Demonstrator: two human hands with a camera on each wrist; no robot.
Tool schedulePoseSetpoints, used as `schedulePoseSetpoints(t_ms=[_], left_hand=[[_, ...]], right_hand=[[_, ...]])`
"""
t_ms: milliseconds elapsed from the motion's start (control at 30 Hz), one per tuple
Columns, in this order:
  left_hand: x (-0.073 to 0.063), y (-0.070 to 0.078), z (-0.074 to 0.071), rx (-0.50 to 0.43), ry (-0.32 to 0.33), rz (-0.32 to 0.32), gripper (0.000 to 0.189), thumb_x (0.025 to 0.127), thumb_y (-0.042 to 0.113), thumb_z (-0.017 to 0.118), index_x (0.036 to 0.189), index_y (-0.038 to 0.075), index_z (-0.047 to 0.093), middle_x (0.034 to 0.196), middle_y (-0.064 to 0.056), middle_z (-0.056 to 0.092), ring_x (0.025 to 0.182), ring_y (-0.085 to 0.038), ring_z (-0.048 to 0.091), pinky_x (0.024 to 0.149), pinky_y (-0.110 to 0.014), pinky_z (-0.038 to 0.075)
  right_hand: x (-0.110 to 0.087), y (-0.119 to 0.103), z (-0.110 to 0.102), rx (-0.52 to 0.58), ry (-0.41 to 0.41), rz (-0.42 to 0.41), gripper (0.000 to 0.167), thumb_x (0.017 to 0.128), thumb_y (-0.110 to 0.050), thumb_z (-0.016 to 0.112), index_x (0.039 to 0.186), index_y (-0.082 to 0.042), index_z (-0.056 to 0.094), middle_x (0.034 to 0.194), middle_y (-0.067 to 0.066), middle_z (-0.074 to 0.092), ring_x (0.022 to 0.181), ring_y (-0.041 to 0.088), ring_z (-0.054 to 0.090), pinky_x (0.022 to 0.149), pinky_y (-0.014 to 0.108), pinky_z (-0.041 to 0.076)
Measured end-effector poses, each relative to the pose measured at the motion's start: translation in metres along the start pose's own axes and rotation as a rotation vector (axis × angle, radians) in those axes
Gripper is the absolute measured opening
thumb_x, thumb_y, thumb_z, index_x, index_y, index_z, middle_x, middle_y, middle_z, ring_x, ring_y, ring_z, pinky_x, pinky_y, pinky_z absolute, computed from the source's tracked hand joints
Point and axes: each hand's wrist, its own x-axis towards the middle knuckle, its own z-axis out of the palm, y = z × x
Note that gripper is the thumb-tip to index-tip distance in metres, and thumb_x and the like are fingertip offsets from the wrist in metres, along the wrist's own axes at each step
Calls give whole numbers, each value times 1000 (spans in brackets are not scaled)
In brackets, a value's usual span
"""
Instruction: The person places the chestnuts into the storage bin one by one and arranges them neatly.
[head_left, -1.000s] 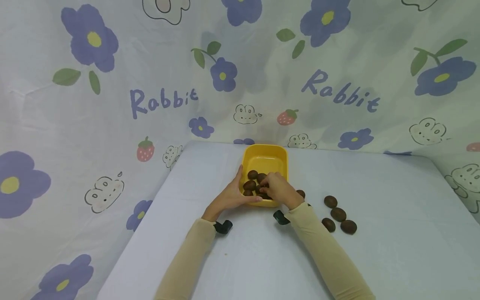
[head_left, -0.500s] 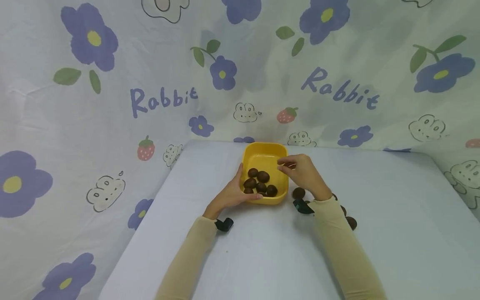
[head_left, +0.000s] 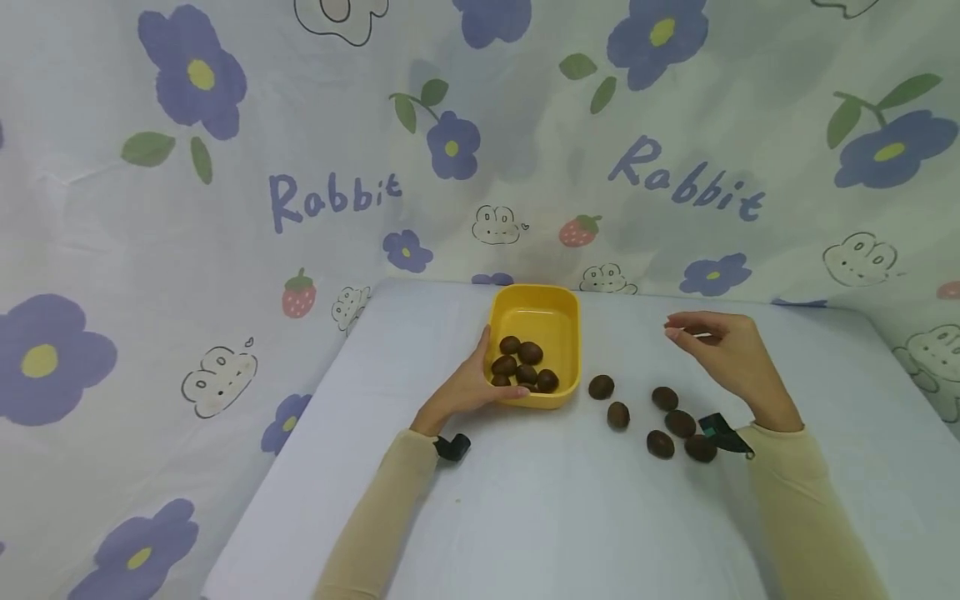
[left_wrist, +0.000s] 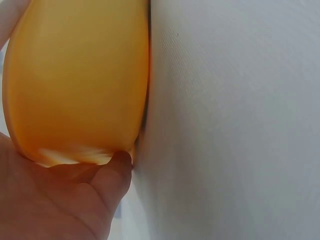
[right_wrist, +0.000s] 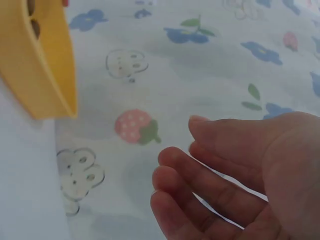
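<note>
My left hand (head_left: 465, 385) grips the yellow plastic box (head_left: 573, 333) at its near left corner, with the thumb along the near rim and the fingers on the left side. Close up in the left wrist view, the hand wraps against the box wall (left_wrist: 80, 75). Several dark brown, oval, chestnut-like pieces (head_left: 530, 353) lie in the near half of the box. My right hand (head_left: 731, 350) is raised over the table, right of the box, with its fingers loosely bent. In the right wrist view nothing shows between thumb and fingers (right_wrist: 215, 187).
Several more brown oval pieces (head_left: 680, 423) lie on the white table (head_left: 525, 517) to the right of the box, two of them close to its right side. A cloth printed with flowers and rabbits (head_left: 510, 150) hangs behind the table.
My right hand has left the inside of the box and moved up and right, past the loose pieces. The left hand has kept its grip on the box.
</note>
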Motion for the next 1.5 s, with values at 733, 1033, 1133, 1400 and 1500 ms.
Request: schedulePoseSetpoints(t_ms=[733, 1033, 1133, 1400, 1500], left_hand=[[-1, 0, -2, 2, 22, -3, 138, 74, 60, 88, 165, 36, -13, 177, -1, -1, 163, -29, 12, 131, -57, 16], [1, 2, -1, -5, 20, 15, 139, 73, 59, 89, 165, 36, -14, 177, -2, 1, 163, -28, 14, 131, -57, 17], [2, 1, -1, -3, 18, 27, 140, 73, 59, 89, 165, 35, -14, 177, -3, 2, 163, -28, 14, 131, -57, 17], [2, 1, 0, 0, 5, 8, 140, 72, 64, 87, 165, 35, -13, 177, -2, -1, 163, -30, 12, 131, -57, 16], [2, 0, 1, 4, 2, 5, 142, 69, 68, 87, 165, 35, -13, 177, -2, -1, 163, -30, 12, 131, -56, 16]], right_hand=[[-88, 85, -2, -69, -69, 60, 45, 95, -20, 76, 131, 6, 66, 108, 20, 76, 86, -22, 55, 71, 4, 51], [-107, 93, 10, -22, -172, 10, 44, 87, -14, 83, 123, 8, 69, 113, 23, 75, 90, -14, 61, 74, 11, 57], [-110, 92, 12, -31, -189, 16, 43, 84, -15, 86, 119, 5, 72, 113, 22, 75, 90, -14, 61, 75, 13, 58], [-114, 89, 15, -84, -182, 25, 40, 77, -15, 91, 110, 0, 76, 103, 14, 76, 84, -9, 64, 73, 17, 60], [-116, 89, 15, -109, -188, 47, 40, 77, -18, 91, 110, -1, 76, 105, 14, 77, 83, -7, 66, 71, 18, 59]])
